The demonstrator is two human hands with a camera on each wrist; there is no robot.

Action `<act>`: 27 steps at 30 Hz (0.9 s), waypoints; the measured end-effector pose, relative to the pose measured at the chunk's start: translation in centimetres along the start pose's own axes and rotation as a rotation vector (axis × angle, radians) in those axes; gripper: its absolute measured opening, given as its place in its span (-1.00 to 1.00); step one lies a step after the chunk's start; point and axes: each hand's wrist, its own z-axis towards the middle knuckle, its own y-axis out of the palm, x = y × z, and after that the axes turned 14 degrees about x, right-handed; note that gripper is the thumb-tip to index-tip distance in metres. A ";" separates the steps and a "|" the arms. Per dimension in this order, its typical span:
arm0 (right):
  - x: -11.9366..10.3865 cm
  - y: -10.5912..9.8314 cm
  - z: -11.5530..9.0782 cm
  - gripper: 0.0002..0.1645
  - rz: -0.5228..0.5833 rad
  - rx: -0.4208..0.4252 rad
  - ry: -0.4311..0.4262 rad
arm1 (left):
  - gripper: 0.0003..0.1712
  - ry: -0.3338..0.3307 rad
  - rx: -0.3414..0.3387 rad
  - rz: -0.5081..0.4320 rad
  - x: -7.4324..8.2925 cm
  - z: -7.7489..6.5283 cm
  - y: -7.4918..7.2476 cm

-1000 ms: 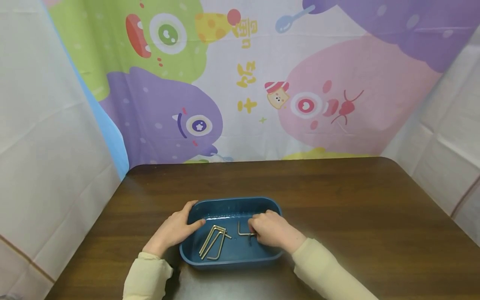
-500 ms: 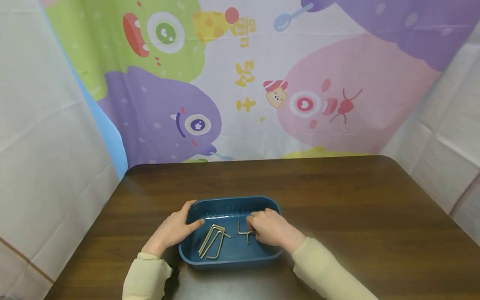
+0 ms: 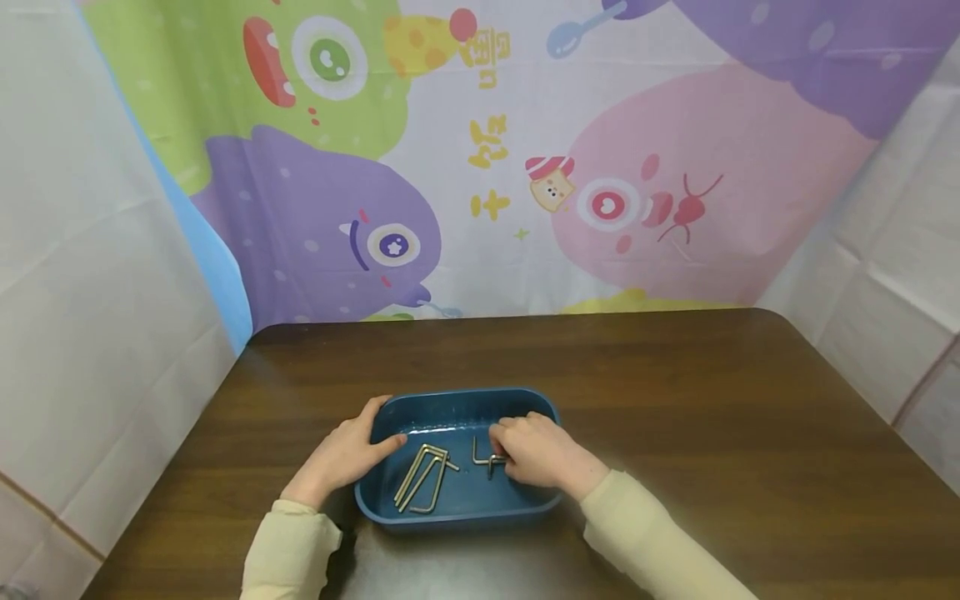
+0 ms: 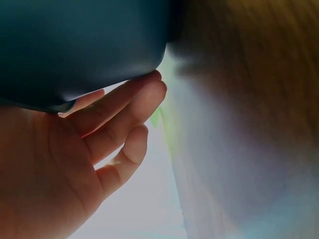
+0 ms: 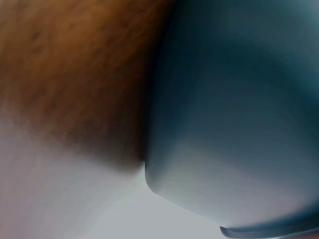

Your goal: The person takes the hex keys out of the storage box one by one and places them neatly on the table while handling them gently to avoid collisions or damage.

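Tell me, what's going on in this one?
A person works at a blue tray on a wooden table. The left hand holds the tray's left end, thumb over the rim. The right hand reaches inside, seemingly pinching at the bent metal rods there, though its fingertips are hidden. More rods lie in the tray's left half.

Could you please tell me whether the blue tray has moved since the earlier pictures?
No; judged against the table's far edge in the head view, the blue tray shows no clear shift.

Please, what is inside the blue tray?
In the tray: bent metal rods, some at left, others partly covered by the right hand. What lies beneath it is hidden.
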 end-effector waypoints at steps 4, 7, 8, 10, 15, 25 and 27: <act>0.1 0.1 0.0 -0.87 0.012 0.009 0.007 | -0.17 -0.004 -0.003 0.000 0.0 0.0 0.0; 0.2 0.2 0.0 -0.84 0.020 0.016 0.012 | -0.17 -0.011 -0.005 0.000 0.0 0.1 0.0; 0.2 0.2 0.0 -0.83 0.026 0.017 0.016 | -0.17 -0.013 -0.005 0.001 0.0 0.1 0.0; 0.2 0.1 -0.1 -0.82 0.039 0.018 0.023 | -0.22 -0.021 -0.008 -0.002 0.1 0.0 0.1; 0.2 0.0 -0.3 -0.83 0.107 0.022 0.056 | -0.31 -0.057 -0.030 -0.025 0.1 0.0 0.1; 0.4 -0.4 -0.6 -0.84 0.220 0.109 0.112 | -0.36 -0.069 -0.037 -0.055 0.2 0.0 0.1; 0.5 -0.5 -0.6 -0.85 0.224 0.130 0.121 | -0.36 -0.066 -0.036 -0.061 0.2 0.1 0.1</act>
